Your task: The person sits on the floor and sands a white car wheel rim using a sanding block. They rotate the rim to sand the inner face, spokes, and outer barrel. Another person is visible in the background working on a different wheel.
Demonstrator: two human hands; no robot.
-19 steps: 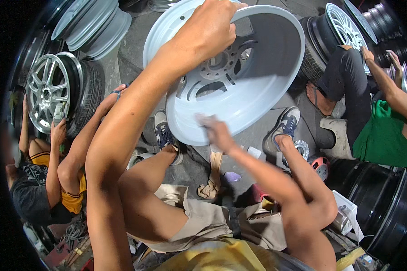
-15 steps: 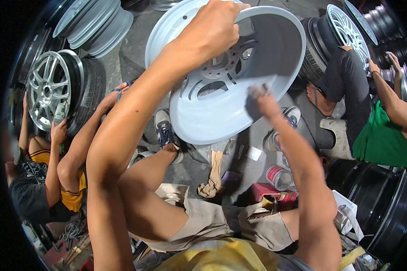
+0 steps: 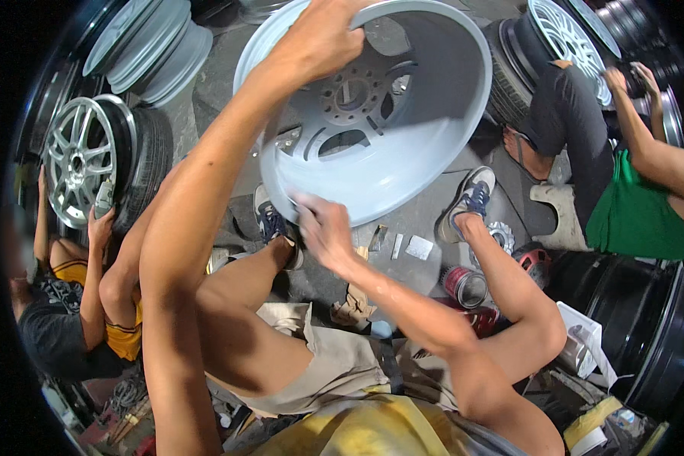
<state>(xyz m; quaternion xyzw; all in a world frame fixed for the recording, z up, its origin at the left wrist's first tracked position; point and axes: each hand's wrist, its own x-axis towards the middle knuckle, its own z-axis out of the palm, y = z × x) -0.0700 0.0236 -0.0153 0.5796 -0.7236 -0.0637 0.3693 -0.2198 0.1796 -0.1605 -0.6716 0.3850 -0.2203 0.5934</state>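
Observation:
A pale grey-white car wheel rim (image 3: 403,171) stands tilted in front of me, its hollow side toward me and its slotted centre (image 3: 351,95) showing. My left hand (image 3: 323,38) is closed on the upper edge of the wheel rim, its fingertips partly cut off by the picture's top. At the lower left edge of the wheel rim is my right hand (image 3: 325,230), somewhat blurred, fingers curled and pressed to the lip. Something small is under those fingers, too hidden to name.
On the floor lie crumpled brown paper (image 3: 353,308), a white square piece (image 3: 419,247) and a red can (image 3: 465,286). At left a person holds a tool by a silver spoked wheel (image 3: 77,161). Another person in green sits at right by a white wheel (image 3: 566,45). Black rims (image 3: 615,319) lie lower right.
My right hand has swept left across the wheel rim from its right inner side to its lower left lip. The wheel rim and my left hand appear shifted slightly left and up.

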